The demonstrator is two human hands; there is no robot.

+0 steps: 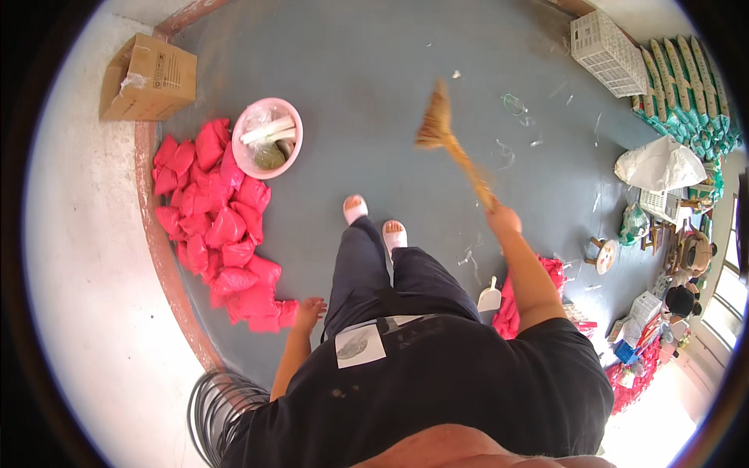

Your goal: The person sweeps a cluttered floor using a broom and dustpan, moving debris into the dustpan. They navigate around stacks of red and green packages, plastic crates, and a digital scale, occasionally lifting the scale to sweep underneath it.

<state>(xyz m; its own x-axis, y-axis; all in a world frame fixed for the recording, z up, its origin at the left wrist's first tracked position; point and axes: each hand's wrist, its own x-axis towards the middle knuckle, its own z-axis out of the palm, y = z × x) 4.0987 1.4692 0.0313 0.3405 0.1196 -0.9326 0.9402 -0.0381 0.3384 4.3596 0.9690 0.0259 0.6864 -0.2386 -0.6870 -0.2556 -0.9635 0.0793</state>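
Note:
My right hand (505, 221) is wrapped round the handle end of a short straw broom (437, 123), held out in front of me to the right. The broom head, slightly blurred, points away over the grey floor (367, 93). My left hand (310, 312) hangs by my left thigh with nothing in it, its fingers loosely apart, near the pile of red plastic bags (226, 226). Scraps of clear plastic (505, 154) and small white bits (456, 74) lie on the floor right of the broom. A white dustpan (489, 297) is beside my right leg.
A pink basin (268, 105) with wrapped items stands ahead left, near a cardboard box (168, 74) by the wall. Black coiled hose (214, 413) lies at lower left. To the right are a stool (605, 256), white crates (605, 54), stacked sacks (686, 86) and people.

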